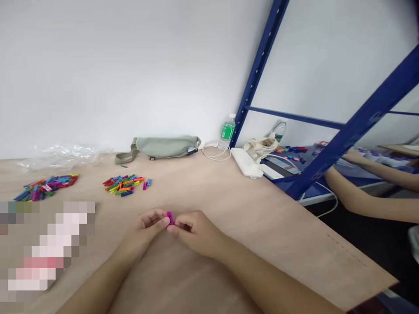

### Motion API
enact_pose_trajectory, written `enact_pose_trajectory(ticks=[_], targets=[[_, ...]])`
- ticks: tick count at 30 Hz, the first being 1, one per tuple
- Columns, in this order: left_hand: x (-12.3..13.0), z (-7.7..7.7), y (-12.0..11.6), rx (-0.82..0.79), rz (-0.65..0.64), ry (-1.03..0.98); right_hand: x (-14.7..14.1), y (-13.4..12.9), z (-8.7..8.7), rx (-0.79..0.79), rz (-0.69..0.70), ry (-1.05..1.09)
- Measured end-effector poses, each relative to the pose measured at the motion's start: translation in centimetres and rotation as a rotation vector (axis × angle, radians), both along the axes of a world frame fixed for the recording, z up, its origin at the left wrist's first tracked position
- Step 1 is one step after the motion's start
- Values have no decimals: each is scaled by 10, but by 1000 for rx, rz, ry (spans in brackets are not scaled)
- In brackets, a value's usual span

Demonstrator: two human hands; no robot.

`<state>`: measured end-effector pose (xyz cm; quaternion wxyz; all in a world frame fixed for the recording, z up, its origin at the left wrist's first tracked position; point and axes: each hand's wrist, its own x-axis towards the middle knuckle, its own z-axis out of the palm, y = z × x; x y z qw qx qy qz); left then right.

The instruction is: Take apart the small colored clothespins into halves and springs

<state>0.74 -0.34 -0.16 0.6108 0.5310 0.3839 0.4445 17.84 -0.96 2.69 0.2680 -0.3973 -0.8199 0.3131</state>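
A small magenta clothespin [170, 218] is held a little above the table between my two hands. My left hand [149, 226] pinches it between thumb and fingers from the left. From the right, the closed thumb and fingertips of my right hand [193, 231] grip its lower right side; the fingers partly hide it. Beyond my hands lies a pile of mixed-colour clothespins [124, 185], with a magenta clothespin [145, 186] and a blue clothespin [149, 182] just to its right. Farther left is another pile of coloured clothespins [46, 187].
Along the wall are crumpled clear plastic [62, 155], a grey-green waist bag [166, 147], a water bottle [227, 133] and a white cable [216, 158]. A white device [246, 163] lies near blue rack posts [258, 74]. Another person's arms [366, 205] reach over the neighbouring table. A blurred patch covers the left.
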Motion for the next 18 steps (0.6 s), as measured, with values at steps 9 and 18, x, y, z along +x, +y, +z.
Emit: enact_pose_trajectory(ticks=[9,18], targets=[[-5,5,1,24,-13,46,-3,2,-5,-28,-37,60],[-7,5,2,49,-58,76,-5,4,-9,-287,-12,183]])
